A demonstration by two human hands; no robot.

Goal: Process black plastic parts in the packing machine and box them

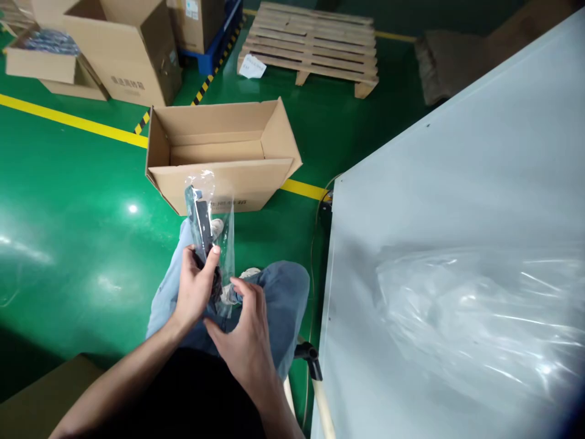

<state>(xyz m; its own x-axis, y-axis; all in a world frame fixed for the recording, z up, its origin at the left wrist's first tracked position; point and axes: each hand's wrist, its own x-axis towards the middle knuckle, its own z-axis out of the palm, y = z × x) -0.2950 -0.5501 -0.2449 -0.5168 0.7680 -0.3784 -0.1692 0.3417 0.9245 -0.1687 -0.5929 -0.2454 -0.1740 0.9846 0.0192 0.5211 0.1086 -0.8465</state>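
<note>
My left hand (197, 286) is closed round a dark, long item (203, 222) inside a clear plastic bag (227, 238). What kind of item it is I cannot make out; a coiled dark part, perhaps a cable, shows at its lower end. My right hand (247, 332) is beside the bag's lower end, with thumb and fingers spread apart. Its fingertips come close to the plastic, and whether they touch it I cannot tell. Just beyond the bag stands an open cardboard box (247, 183) on the green floor.
To the right, a grey-white table (361, 286) bears a pile of clear plastic bags (479, 311). A wooden pallet (315, 42) lies beyond the box. More cardboard boxes (123, 61) stand at the upper left. A cable (312, 256) runs down beside the table.
</note>
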